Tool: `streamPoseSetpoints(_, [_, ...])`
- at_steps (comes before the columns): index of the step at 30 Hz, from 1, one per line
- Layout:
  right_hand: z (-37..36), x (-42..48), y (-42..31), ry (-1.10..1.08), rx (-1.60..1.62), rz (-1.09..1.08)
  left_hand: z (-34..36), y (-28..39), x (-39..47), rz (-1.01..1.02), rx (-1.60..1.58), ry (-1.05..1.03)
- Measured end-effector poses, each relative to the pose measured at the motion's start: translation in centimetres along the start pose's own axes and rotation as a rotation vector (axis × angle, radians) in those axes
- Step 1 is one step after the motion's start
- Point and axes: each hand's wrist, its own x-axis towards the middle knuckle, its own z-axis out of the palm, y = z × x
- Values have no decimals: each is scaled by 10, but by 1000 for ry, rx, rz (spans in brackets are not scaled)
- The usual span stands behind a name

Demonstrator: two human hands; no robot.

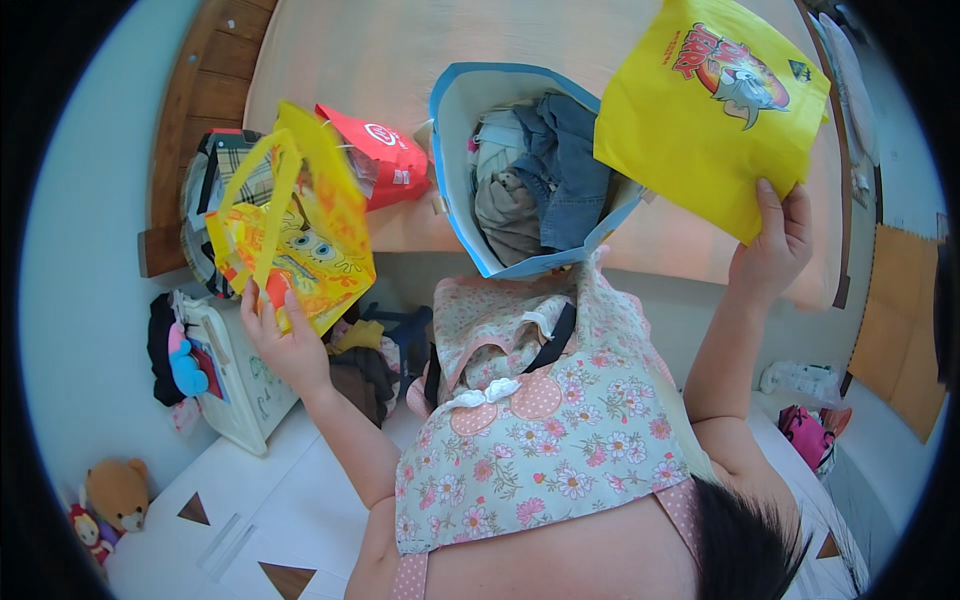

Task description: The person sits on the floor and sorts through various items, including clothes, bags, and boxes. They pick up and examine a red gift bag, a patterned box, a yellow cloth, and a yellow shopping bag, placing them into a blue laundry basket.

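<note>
My left hand (281, 341) holds a yellow SpongeBob tote bag (322, 255) with looped handles, raised at the left and blurred along its upper edge. On the right, my right hand (776, 232) grips the lower corner of a flat yellow Tom and Jerry bag (675, 127) between thumb and fingers. Between them a blue-rimmed bag (457, 150) stands with its mouth open. Inside it lie folded clothes, among them a blue denim garment (566, 180) and a beige cloth (506, 217). The yellow bag on the right overlaps part of that rim.
A red bag (394, 161) and a plaid bag (244, 169) rest on the bed (345, 52), by its wooden end board (214, 90). Below stand a white cabinet (247, 390), a blue stool (409, 330) and piled clothes (367, 367). A teddy bear (116, 487) sits lower left.
</note>
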Motion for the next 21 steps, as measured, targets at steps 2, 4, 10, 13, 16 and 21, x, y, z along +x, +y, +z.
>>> streamPoseSetpoints(2, [4,-1,-3,3,-42,-41,0,5,-3,39,28,42])
streamPoseSetpoints(4, [6,-2,-6,2,-89,-84,-3,6,-4,42,28,51])
streamPoseSetpoints(10, [9,-6,-9,-5,-165,-152,-10,3,-3,42,40,110])
streamPoseSetpoints(13, [14,-12,-11,-24,-202,-169,-14,-2,-4,45,54,153])
streamPoseSetpoints(16, [19,-20,-13,-73,-229,-202,-18,-2,-7,63,-1,167])
streamPoseSetpoints(21, [31,-36,-25,-149,-464,-321,-14,14,-18,60,-150,174])
